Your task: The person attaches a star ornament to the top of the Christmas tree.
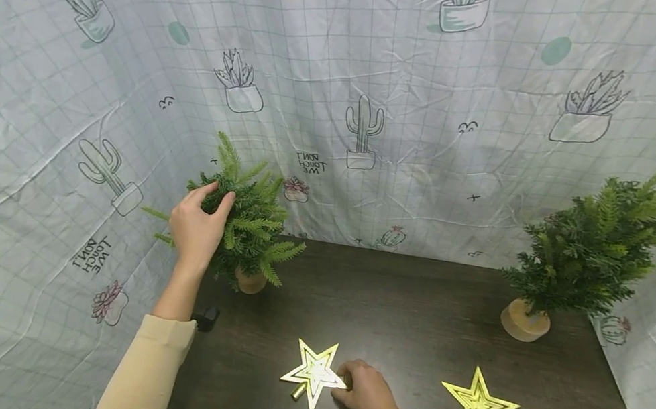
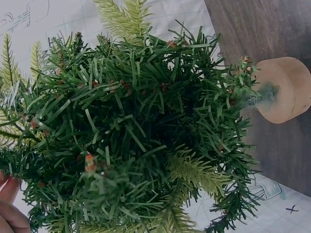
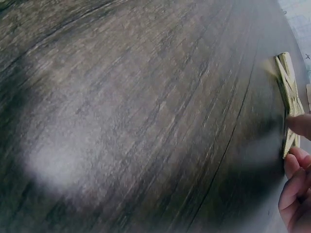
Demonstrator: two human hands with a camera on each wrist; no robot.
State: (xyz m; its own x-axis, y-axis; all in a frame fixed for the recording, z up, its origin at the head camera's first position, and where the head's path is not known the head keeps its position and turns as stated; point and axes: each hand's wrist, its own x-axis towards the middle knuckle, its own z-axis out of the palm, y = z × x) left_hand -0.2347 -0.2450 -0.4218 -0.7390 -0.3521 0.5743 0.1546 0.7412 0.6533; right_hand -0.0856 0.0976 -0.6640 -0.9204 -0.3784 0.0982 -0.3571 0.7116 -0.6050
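On the left, my left hand (image 1: 198, 225) grips the upper foliage of a small artificial Christmas tree (image 1: 249, 226), thumb and fingers curled about it. The tree leans, with its round wooden base (image 2: 286, 90) by the table. Some of that hand's fingertips are hidden in the needles. Low in the middle of the head view, my right hand (image 1: 366, 390) pinches one point of a gold star tree topper (image 1: 315, 370) between thumb and fingers. The right wrist view shows this star (image 3: 287, 82) nearly edge-on, just above or on the tabletop; I cannot tell which.
Another gold star topper (image 1: 480, 405) lies on the dark wooden table (image 1: 389, 306) at the right. Behind it stands a second small tree (image 1: 589, 254) on a wooden base. A small black object (image 1: 207, 319) sits near the left forearm. A cactus-print curtain (image 1: 345, 51) surrounds the table.
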